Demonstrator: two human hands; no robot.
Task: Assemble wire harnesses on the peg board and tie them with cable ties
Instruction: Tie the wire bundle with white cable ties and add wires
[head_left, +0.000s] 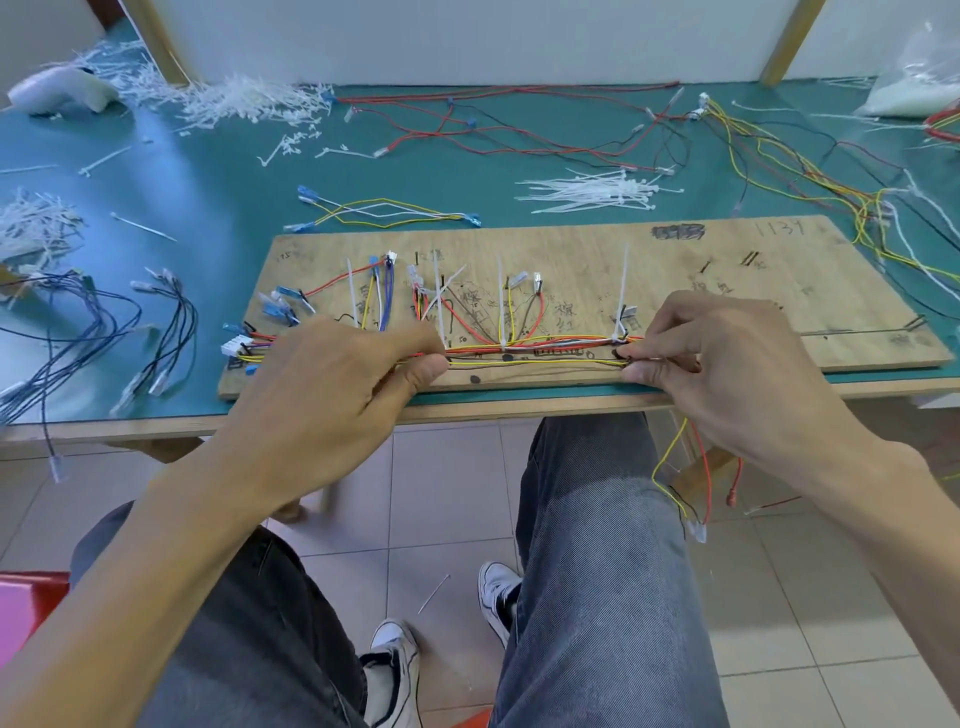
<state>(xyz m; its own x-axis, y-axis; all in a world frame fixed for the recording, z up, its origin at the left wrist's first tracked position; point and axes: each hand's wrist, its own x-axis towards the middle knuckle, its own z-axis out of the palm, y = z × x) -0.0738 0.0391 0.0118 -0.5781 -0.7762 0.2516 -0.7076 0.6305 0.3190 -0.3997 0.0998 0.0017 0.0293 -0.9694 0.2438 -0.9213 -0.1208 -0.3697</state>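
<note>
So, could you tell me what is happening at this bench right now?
A seated person is building a wire harness on a wooden peg board laid on a green table. The left hand and the right hand each pinch a yellow and black wire pair, stretched taut between them along the board's near edge. Just behind it, the main wire bundle already carries several white cable ties with uncut tails. A loose pile of spare ties lies beyond the board.
</note>
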